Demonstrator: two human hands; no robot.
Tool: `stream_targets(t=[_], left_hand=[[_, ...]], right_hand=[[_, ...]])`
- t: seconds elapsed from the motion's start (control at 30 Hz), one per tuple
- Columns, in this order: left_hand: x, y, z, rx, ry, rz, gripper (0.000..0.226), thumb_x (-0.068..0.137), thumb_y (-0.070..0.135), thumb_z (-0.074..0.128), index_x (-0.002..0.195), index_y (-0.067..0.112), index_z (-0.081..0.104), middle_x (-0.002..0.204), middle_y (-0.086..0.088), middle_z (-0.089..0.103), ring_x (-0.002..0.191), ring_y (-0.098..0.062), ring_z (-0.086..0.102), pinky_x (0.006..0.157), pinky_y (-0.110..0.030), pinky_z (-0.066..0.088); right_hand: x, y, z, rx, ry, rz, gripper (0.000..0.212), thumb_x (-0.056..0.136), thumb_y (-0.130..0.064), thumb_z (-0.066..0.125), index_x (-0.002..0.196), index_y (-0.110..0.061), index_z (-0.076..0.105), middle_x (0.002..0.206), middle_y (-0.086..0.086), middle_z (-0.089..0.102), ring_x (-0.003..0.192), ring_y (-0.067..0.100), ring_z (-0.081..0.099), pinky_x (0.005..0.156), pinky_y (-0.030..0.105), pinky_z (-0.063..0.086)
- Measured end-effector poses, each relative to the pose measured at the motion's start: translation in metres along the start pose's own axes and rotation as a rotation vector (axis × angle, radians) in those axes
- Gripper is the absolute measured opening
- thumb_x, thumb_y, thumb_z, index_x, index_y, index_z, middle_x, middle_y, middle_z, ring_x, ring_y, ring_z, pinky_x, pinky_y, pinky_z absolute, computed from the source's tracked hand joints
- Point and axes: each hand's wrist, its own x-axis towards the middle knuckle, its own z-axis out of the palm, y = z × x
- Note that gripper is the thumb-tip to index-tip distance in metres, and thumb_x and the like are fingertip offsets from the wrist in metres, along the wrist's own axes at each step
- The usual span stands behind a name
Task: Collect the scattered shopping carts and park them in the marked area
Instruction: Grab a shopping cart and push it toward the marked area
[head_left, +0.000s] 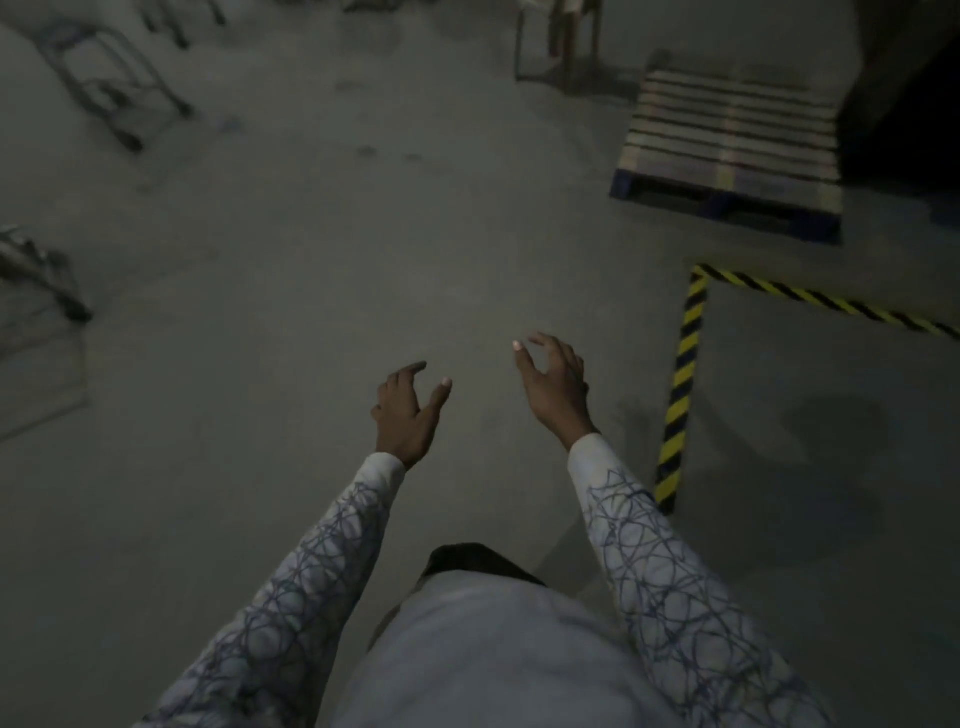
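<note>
Head view: a grey wire shopping cart (41, 332) sits far left, well apart from both hands. The left hand (408, 415) is nearer it, the right hand (556, 387) nearer the yellow-and-black striped floor tape (680, 395). Both hands are empty, fingers loosely curled.

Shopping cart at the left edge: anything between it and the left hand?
No. In the head view only bare concrete floor separates the left hand from the shopping cart.

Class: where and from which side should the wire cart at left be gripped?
The grip is the dark top bar of the cart, probably its handle, taken from the right, the side facing the person; the basket below is thin wire.
</note>
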Motion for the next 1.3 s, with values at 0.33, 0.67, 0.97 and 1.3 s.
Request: stream_targets(t=[0.33, 0.67, 0.97, 1.3], left_hand=[[0.025, -0.082, -0.077, -0.104, 0.248, -0.296, 0.068, 0.087, 0.063, 0.050, 0.136, 0.016, 0.053, 0.134, -0.007, 0.055, 0.127, -0.025, 0.046, 0.109, -0.048, 0.036], [0.112, -0.112, -0.130, -0.192, 0.536, -0.439, 0.058, 0.089, 0.054, 0.056, 0.129, 0.012, 0.056, 0.125, -0.007, 0.061, 0.116, -0.022, 0.055, 0.102, -0.046, 0.044], [0.222, -0.121, -0.161, -0.222, 0.714, -0.573, 0.050, 0.094, 0.049, 0.056, 0.130, 0.014, 0.057, 0.127, -0.007, 0.058, 0.119, -0.024, 0.053, 0.103, -0.046, 0.044], [0.266, -0.186, -0.235, -0.315, 0.916, -0.739, 0.039, 0.097, 0.042, 0.059, 0.128, 0.018, 0.057, 0.125, -0.002, 0.058, 0.115, -0.020, 0.053, 0.102, -0.044, 0.044]], right_hand=[[0.050, -0.065, 0.131, -0.003, -0.297, -0.146, 0.036, 0.097, -0.052, 0.051, 0.121, -0.027, 0.062, 0.133, 0.004, 0.058, 0.129, 0.026, 0.046, 0.108, 0.044, 0.038], [0.164, -0.138, 0.226, -0.018, -0.525, -0.273, 0.033, 0.097, -0.051, 0.051, 0.115, -0.027, 0.065, 0.127, 0.008, 0.061, 0.124, 0.029, 0.051, 0.105, 0.046, 0.043], [0.277, -0.233, 0.297, -0.090, -0.678, -0.483, 0.028, 0.098, -0.045, 0.055, 0.113, -0.024, 0.067, 0.119, 0.007, 0.065, 0.117, 0.028, 0.055, 0.101, 0.043, 0.044], [0.305, -0.320, 0.417, -0.099, -0.850, -0.495, 0.038, 0.093, -0.058, 0.048, 0.110, -0.030, 0.066, 0.116, 0.001, 0.066, 0.112, 0.024, 0.059, 0.100, 0.046, 0.047]])
